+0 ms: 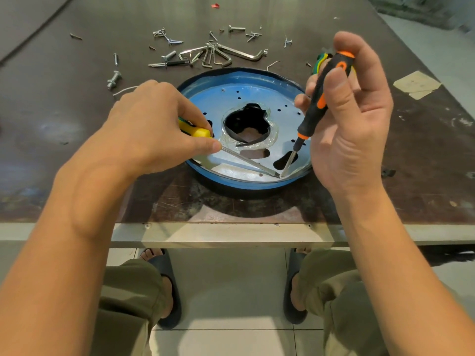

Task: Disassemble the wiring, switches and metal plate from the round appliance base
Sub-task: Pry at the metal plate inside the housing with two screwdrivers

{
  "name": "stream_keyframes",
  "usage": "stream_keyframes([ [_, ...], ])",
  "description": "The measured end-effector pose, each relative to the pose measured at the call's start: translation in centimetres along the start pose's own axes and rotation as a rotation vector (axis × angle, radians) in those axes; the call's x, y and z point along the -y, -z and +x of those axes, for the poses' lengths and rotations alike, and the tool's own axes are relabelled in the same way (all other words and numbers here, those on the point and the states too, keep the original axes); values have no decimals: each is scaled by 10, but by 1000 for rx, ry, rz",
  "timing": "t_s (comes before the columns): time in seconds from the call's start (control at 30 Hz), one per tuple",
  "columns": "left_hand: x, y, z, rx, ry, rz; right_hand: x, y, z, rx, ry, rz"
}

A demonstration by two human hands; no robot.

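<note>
The round blue appliance base (205, 173) lies near the table's front edge, with a shiny metal plate (239, 173) seated inside it and a black ragged hole at its centre. My left hand (156, 122) grips a yellow-handled screwdriver (198, 131); its long shaft runs right to the plate's near rim. My right hand (352, 111) holds a black and orange screwdriver (318, 98) nearly upright. Both tips meet at the plate's front right edge, beside a slot. No wiring or switches show on the plate.
Loose screws, bolts and a set of hex keys (218, 55) are scattered on the dark table behind the base. A green-yellow tool (318, 62) lies behind my right hand. A taped patch (416, 84) is at the right. My knees and sandals show below the table edge.
</note>
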State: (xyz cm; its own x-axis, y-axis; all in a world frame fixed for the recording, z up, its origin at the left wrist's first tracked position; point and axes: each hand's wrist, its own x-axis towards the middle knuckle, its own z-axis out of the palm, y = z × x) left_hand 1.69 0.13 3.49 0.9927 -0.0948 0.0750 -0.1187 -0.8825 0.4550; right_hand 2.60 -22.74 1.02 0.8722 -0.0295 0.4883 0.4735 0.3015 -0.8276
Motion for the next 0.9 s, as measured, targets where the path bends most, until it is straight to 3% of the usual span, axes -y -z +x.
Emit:
stream_keyframes([
  [0.2,-1,0,-1,14,2,-7,2,0,-1,15,-30,76],
  [0.77,-1,0,-1,11,6,-10,-1,-1,-1,-15,94,-73],
  [0.9,-2,0,-1,-3,3,-2,1,0,0,51,83,-25],
])
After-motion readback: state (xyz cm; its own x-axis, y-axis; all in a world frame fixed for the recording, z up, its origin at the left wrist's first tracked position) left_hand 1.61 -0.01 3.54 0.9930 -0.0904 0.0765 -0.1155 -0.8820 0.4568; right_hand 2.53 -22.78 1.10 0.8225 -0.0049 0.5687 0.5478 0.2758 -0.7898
